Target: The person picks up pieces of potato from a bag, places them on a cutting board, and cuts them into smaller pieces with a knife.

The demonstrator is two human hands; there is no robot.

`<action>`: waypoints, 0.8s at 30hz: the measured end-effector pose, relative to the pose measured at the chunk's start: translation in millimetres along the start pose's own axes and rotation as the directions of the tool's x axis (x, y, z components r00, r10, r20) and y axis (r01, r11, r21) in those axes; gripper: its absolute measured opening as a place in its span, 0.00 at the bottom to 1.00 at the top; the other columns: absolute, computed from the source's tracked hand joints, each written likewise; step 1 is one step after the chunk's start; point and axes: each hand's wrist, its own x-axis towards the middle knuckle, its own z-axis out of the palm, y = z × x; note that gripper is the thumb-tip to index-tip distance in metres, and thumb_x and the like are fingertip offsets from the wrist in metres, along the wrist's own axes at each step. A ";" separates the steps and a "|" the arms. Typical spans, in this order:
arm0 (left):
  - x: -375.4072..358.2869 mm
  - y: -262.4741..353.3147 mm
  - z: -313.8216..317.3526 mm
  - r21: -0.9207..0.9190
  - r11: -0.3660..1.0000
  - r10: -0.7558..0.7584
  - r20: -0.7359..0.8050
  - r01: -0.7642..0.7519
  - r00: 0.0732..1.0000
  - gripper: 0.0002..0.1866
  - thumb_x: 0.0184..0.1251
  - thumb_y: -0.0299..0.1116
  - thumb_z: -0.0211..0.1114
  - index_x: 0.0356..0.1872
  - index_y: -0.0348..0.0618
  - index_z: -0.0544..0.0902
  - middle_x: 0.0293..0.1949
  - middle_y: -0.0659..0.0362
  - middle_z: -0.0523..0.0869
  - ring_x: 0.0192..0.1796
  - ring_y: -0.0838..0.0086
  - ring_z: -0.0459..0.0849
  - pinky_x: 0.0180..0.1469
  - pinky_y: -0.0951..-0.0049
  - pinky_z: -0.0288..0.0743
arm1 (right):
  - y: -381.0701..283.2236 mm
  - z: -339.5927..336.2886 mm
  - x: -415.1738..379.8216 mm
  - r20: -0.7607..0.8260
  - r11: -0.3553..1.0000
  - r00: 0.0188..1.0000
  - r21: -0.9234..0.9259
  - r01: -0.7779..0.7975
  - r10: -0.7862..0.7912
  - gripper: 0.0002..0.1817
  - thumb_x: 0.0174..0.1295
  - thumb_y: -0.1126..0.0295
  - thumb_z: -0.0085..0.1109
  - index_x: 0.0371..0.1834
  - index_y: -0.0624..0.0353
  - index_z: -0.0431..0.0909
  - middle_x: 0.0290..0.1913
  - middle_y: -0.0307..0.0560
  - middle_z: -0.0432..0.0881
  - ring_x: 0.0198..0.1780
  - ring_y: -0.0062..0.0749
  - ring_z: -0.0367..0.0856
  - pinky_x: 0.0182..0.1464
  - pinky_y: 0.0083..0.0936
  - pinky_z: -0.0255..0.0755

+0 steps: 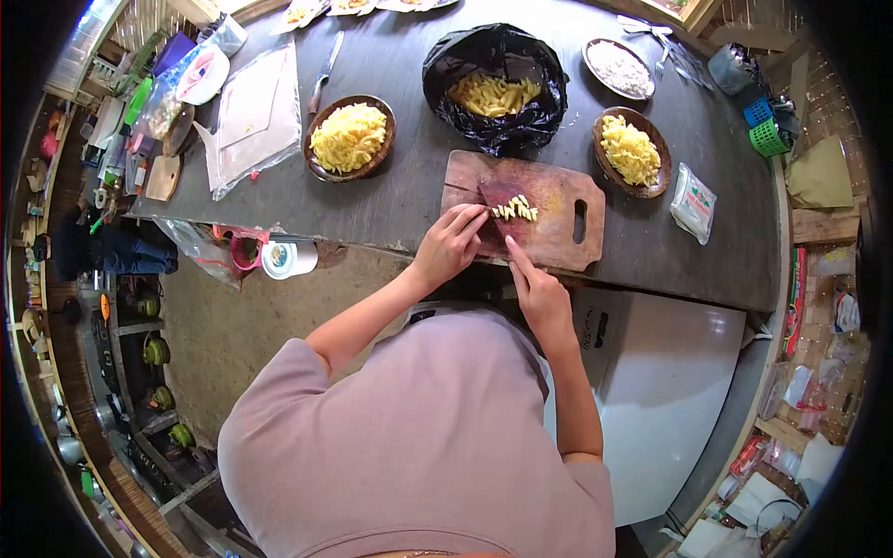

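My right hand (541,299) grips a knife, its index finger stretched toward the blade and its handle mostly hidden under the fingers. The dark blade (496,203) lies over a wooden cutting board (556,244) with a slot handle on its right. Small pale-yellow chopped pieces (519,208) sit on the board beside the blade. My left hand (450,245) rests at the board's left front, fingertips pressed together close to the blade. What those fingertips pinch is too small and covered to name.
Behind the board stands a black plastic bag (549,113) holding yellow pieces. Brown bowls of cut yellow food flank it, one left (348,138) and one right (631,151). A white plate (618,69), a white packet (693,204) and another knife (326,73) lie on the dark table.
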 end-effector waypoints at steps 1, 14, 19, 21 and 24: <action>1.5 0.3 -2.0 0.002 1.000 0.002 0.000 -0.002 1.000 0.27 0.63 0.21 0.68 0.66 0.31 0.83 0.66 0.50 0.83 0.69 0.53 0.81 0.74 0.56 0.78 | 5.3 0.7 -7.5 0.005 1.000 1.000 -0.007 -0.009 0.009 0.25 0.84 0.60 0.57 0.82 0.31 0.75 0.39 0.66 0.87 0.40 0.62 0.89 0.42 0.52 0.80; 1.6 3.1 -5.1 0.005 1.000 -0.006 -0.001 0.006 1.000 0.27 0.64 0.20 0.65 0.67 0.33 0.82 0.66 0.49 0.81 0.69 0.52 0.81 0.73 0.56 0.79 | 18.4 -2.4 -47.4 -0.159 0.998 0.986 0.033 0.048 -0.042 0.27 0.84 0.56 0.57 0.83 0.23 0.72 0.28 0.54 0.82 0.30 0.55 0.86 0.35 0.52 0.81; 1.5 6.6 -6.5 0.002 1.000 -0.012 0.001 0.012 1.000 0.28 0.63 0.18 0.64 0.67 0.31 0.81 0.66 0.48 0.82 0.69 0.50 0.81 0.73 0.55 0.78 | 19.3 10.9 -37.9 -0.124 0.996 0.990 -0.067 0.063 -0.071 0.26 0.84 0.54 0.56 0.83 0.22 0.72 0.26 0.53 0.81 0.28 0.56 0.86 0.32 0.51 0.82; -0.4 4.9 -6.7 0.019 1.000 -0.014 0.011 0.014 1.000 0.27 0.64 0.19 0.64 0.67 0.30 0.81 0.66 0.48 0.81 0.69 0.51 0.80 0.74 0.56 0.77 | 20.8 14.9 -35.0 -0.140 0.993 0.986 -0.076 0.086 -0.096 0.26 0.84 0.53 0.56 0.83 0.22 0.72 0.26 0.52 0.81 0.28 0.56 0.86 0.31 0.51 0.82; 0.0 5.8 -5.4 0.029 0.999 -0.020 0.004 0.020 1.000 0.26 0.63 0.20 0.65 0.66 0.30 0.81 0.66 0.47 0.81 0.69 0.51 0.80 0.74 0.55 0.77 | 20.8 14.7 -31.3 -0.152 0.986 0.983 -0.147 0.079 -0.102 0.26 0.84 0.53 0.56 0.83 0.22 0.72 0.24 0.52 0.80 0.26 0.56 0.86 0.31 0.51 0.82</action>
